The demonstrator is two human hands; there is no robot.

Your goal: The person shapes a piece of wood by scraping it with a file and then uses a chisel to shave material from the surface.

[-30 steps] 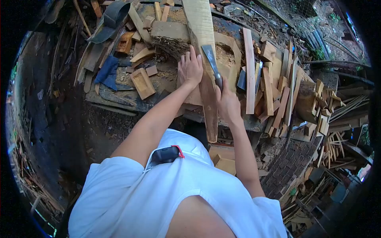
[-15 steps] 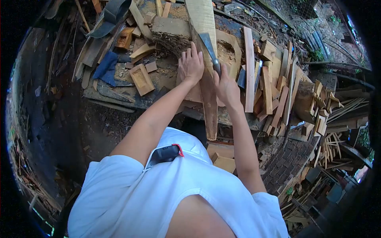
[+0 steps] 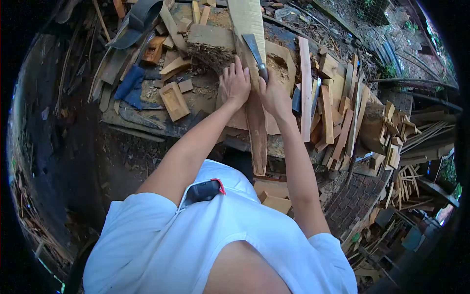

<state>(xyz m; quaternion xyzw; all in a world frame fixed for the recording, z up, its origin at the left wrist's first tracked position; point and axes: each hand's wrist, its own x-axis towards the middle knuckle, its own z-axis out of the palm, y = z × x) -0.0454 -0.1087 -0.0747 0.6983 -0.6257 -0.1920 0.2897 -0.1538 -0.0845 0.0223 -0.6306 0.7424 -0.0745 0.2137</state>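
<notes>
My right hand (image 3: 275,100) is closed around the dark handle of a putty knife (image 3: 252,47) with a flared metal blade. The blade lies over a long, pale wooden board (image 3: 257,112), angled toward its far left edge. This board narrows toward me and its near end juts past the bench edge. My left hand (image 3: 235,84) rests against the board's left side, fingers stretched forward and nothing visible in them. A rough, crumbly wood block (image 3: 211,36) sits just beyond those fingers.
The bench (image 3: 203,105) carries offcuts and sawdust. A hollowed wooden block (image 3: 174,101) and a blue cloth (image 3: 130,87) lie left. A pinkish strip (image 3: 305,93) and several stacked wood pieces stand right. A curled grey sheet (image 3: 142,19) is at the far left.
My right hand and the putty knife have shifted a little forward and to the left over the board. My left hand stays in nearly the same place.
</notes>
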